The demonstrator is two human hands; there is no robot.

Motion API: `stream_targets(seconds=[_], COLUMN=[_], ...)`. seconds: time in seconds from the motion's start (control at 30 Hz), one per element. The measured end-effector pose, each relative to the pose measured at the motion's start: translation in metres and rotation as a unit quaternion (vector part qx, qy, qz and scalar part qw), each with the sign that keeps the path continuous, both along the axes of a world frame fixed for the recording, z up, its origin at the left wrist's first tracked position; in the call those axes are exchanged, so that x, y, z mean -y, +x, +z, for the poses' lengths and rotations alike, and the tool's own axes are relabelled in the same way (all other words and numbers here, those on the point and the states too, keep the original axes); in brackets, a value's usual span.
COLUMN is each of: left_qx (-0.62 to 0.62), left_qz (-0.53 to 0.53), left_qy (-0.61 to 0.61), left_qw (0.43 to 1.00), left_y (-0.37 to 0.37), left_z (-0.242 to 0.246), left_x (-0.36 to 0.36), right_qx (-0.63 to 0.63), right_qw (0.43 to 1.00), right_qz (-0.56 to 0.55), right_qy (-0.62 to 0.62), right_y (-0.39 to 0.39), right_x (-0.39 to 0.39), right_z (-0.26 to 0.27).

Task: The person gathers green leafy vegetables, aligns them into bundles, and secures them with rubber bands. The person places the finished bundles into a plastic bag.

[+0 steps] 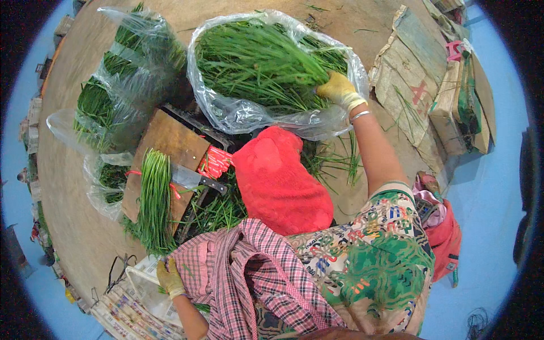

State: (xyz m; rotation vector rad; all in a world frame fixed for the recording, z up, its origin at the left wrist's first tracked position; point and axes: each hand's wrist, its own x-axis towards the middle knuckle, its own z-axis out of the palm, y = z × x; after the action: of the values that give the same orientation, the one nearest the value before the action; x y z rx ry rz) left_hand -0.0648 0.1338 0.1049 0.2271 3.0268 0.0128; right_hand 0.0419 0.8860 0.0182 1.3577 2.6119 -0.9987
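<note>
My right hand [338, 90], in a yellowish glove, grips a bunch of long green garlic chives [263, 59] by its end. The loose chives fill a large clear plastic bag [229, 117], whose mouth is spread wide. Down at the lower left, my gloved left hand [171, 278] is at the rim of a white plastic basket [142, 276]; whether its fingers grip the rim is unclear. Between the hands, a bundle of chives [154, 199] lies across a wooden board [170, 131] with red ties around it. Beside this bundle rests a knife [195, 178] with a black handle.
Red-and-white tie strips [216, 161] lie at the board's edge. Bagged chives [127, 76] stand at upper left. Red fleecy fabric [280, 182] sits before me, with loose chives [216, 212] beside it. Flattened sacking [408, 72] and cardboard [450, 110] are to the right.
</note>
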Motion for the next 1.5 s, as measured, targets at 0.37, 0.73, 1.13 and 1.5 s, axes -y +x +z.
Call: stream_targets(seconds=[0.37, 0.73, 1.13, 1.5], left_qx=[-0.016, 0.02, 0.032, 0.001], left_qz=[0.012, 0.064, 0.058, 0.061], left_qy=[0.017, 0.02, 0.075, -0.004], left_qw=[1.0, 0.998, 0.995, 0.998], left_y=[0.003, 0.004, 0.001, 0.0], left_z=[-0.004, 0.003, 0.0, -0.001], left_x=[0.009, 0.009, 0.011, 0.012], right_qx=[-0.223, -0.145, -0.03, -0.148], right_qw=[0.88, 0.884, 0.859, 0.838], right_qz=[-0.086, -0.086, -0.007, -0.053], right_qy=[-0.41, -0.435, -0.511, -0.522], right_y=[-0.01, 0.015, 0.007, 0.002], right_x=[0.026, 0.072, 0.089, 0.106], right_z=[-0.007, -0.078, -0.074, -0.096])
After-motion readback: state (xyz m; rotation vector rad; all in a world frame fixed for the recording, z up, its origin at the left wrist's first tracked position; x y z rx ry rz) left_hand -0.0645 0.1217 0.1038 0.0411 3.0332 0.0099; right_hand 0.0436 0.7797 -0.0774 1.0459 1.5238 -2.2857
